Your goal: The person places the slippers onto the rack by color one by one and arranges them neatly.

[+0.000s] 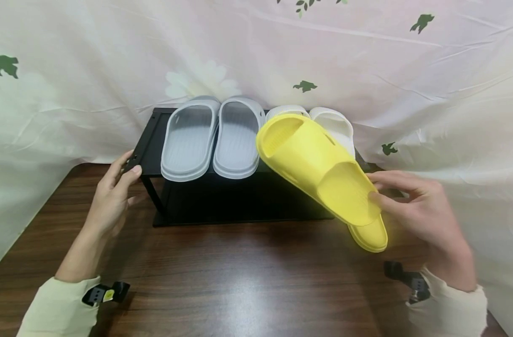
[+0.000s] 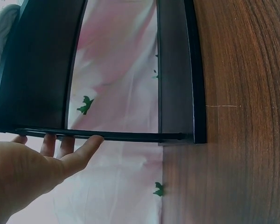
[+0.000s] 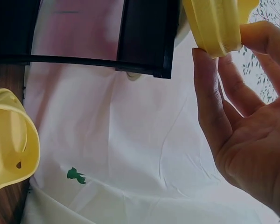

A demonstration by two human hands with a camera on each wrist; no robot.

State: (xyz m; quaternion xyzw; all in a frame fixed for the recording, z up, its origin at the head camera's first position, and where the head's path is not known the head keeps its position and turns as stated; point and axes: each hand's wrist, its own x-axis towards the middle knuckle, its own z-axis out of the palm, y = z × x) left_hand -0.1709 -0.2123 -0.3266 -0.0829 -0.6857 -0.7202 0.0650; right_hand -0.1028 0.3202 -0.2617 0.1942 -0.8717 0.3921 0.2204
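My right hand (image 1: pixel 416 206) pinches a yellow slipper (image 1: pixel 300 145) by its heel end, thumb and fingers on opposite faces. Its toe points left and away, over the right part of a black two-tier shoe rack (image 1: pixel 148 150). Beneath it, a second yellow slipper (image 1: pixel 370 236) lies on the table, mostly hidden in the head view; the right wrist view shows that lower slipper (image 3: pixel 14 140) too. On the rack's left end my left hand (image 1: pixel 113 194) grips the edge, with the thumb near the top corner and fingers (image 2: pixel 79 156) against the side bar.
Two grey clogs (image 1: pixel 189 140) stand side by side on the rack's top tier. To their right are two white slippers (image 1: pixel 336 126), partly covered by the yellow one. A pale printed cloth (image 1: pixel 248 51) hangs behind and around the brown wooden table (image 1: pixel 239 271).
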